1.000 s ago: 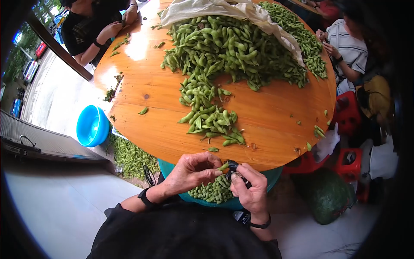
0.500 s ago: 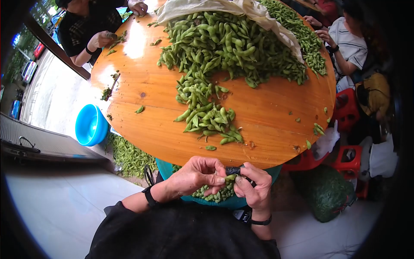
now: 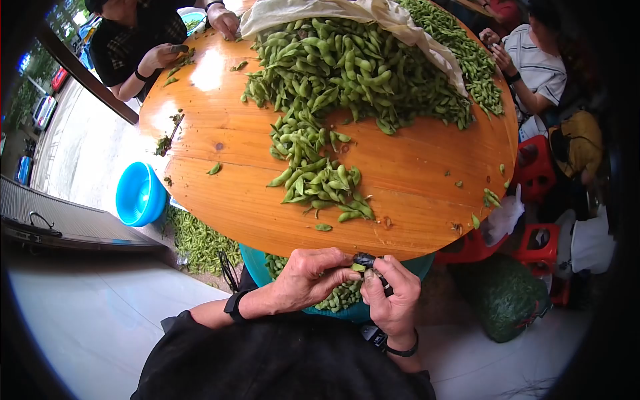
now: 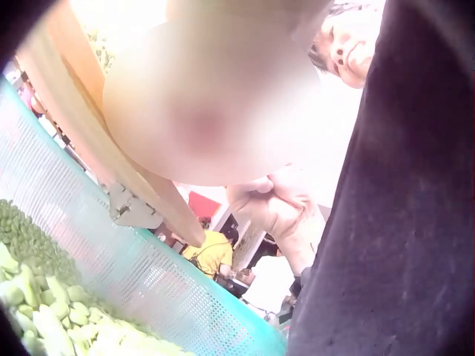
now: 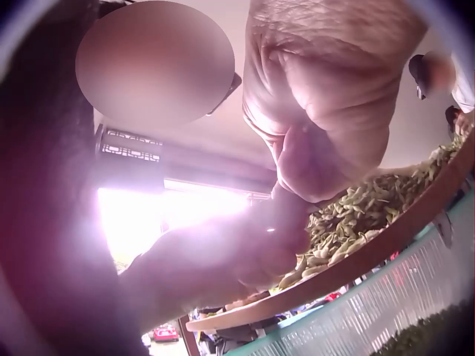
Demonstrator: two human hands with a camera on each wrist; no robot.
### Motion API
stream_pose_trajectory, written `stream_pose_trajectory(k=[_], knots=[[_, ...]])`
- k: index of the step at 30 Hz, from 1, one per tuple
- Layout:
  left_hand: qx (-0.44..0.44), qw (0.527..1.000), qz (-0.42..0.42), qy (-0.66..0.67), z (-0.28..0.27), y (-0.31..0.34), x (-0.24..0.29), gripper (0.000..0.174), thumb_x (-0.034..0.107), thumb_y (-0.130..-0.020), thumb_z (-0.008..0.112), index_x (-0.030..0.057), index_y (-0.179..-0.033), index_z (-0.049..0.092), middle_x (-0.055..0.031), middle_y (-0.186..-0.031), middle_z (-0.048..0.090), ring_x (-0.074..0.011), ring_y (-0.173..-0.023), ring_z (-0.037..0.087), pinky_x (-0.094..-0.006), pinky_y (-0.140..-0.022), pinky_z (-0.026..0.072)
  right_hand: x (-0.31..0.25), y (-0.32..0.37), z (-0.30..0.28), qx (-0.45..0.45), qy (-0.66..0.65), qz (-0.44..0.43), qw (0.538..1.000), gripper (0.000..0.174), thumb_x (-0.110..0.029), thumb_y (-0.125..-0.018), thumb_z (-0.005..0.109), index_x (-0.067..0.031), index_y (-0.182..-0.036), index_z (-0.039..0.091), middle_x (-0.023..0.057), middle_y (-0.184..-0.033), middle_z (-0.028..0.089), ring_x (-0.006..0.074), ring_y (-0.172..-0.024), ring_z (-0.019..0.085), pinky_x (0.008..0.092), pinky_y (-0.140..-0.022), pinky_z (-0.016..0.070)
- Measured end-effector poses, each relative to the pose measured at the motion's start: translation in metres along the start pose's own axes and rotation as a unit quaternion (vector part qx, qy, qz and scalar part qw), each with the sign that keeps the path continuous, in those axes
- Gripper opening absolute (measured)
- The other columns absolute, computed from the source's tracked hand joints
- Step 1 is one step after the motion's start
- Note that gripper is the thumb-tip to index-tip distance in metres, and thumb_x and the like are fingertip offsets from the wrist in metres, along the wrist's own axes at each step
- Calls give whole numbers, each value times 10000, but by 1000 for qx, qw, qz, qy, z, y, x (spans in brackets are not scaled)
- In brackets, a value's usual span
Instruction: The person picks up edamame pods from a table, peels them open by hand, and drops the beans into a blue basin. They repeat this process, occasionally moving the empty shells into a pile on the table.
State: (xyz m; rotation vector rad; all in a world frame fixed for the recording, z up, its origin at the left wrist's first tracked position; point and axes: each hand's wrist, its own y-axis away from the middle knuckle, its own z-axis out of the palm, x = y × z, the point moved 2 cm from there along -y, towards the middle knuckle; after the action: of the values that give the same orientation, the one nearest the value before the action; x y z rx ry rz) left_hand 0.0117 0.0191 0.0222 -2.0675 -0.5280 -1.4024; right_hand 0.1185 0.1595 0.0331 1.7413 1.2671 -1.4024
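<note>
Green pod (image 3: 359, 268), just one, pinched by left hand (image 3: 313, 277) and right hand (image 3: 393, 293) together, above one teal basket (image 4: 171, 278) of beans (image 3: 343, 298), presumably so drops land inside. Past that, one worktop (image 3: 220, 140) carries a heap of pods (image 3: 360, 73), too many to count, trailing handward, likely for easy reach; one pale cloth (image 3: 320, 12) lies along its far side.

Green pods (image 4: 56, 311) in a teal basket (image 4: 174, 285)
</note>
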Motion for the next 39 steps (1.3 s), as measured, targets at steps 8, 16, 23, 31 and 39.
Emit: stream_pose_trajectory(k=[8, 16, 23, 31, 39], knots=[[-95, 963, -195, 161, -4, -7, -4, 252, 212, -1006, 576, 3, -877, 633, -26, -642, 606, -82, -577, 580, -266, -532, 466, 8, -4, 4, 14, -103, 3, 995, 99, 24, -877, 623, 77, -961, 618, 84, -751, 562, 137, -552, 594, 264, -493, 455], [-142, 874, -273, 376, 1, -6, -12, 262, 266, -1029, 536, 4, -1039, 549, -29, -800, 605, -107, -670, 611, -252, -598, 486, 6, -7, 3, 24, 64, -86, 994, 185, 50, -831, 623, 63, -1015, 622, 144, -782, 553, 276, -634, 608, 319, -548, 483], [-89, 822, -275, 490, 15, 4, -20, 143, 55, -961, 470, 36, -1093, 523, -35, -806, 579, -113, -709, 559, -264, -652, 466, -1, 1, 14, 70, 203, -212, 953, 219, 73, -799, 632, 34, -1015, 625, 154, -823, 545, 304, -667, 610, 386, -579, 515], [-82, 846, -246, 466, 18, 5, -14, 96, -8, -935, 448, 60, -975, 504, -31, -709, 542, -90, -659, 510, -262, -551, 396, -2, 0, 5, 57, 124, -190, 972, 171, 72, -807, 627, 35, -974, 623, 141, -786, 548, 293, -642, 595, 335, -552, 484], [-266, 954, -109, 83, -8, -4, 10, 212, 67, -945, 594, -21, -1135, 627, -107, -898, 711, -184, -785, 694, -311, -714, 546, 12, 17, -93, -130, 44, 50, 989, 151, 64, -776, 631, 66, -927, 631, 140, -723, 588, 232, -544, 576, 322, -523, 457]])
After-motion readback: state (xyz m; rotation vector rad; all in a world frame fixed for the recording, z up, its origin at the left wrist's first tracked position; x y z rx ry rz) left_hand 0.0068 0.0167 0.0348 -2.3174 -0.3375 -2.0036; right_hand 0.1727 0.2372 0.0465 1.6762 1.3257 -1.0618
